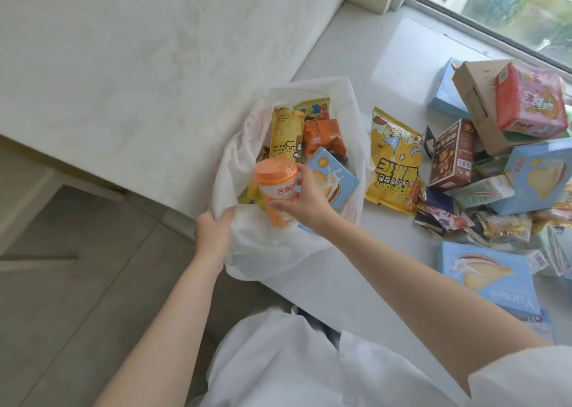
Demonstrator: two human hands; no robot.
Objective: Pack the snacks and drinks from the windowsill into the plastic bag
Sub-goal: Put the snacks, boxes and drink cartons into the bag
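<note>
A white plastic bag [349, 121] lies open on the windowsill [365, 282]. My left hand [212, 231] grips its near rim and holds the mouth open. My right hand [305, 202] holds an orange-lidded milk tea cup [275, 186] upright inside the bag's mouth. Inside the bag lie a yellow snack packet [284, 134], orange packets [323, 135] and a light blue biscuit box [335, 177]. A yellow popcorn bag [393, 165] lies on the sill just right of the bag.
A heap of snacks covers the sill at the right: a brown box [453, 158], a cardboard box [481, 103] with a red-pink packet [529, 101] on it, several blue boxes [486, 273], small wrapped sweets [442, 211]. A white mattress [123, 65] lies left, the window [507, 7] at the back.
</note>
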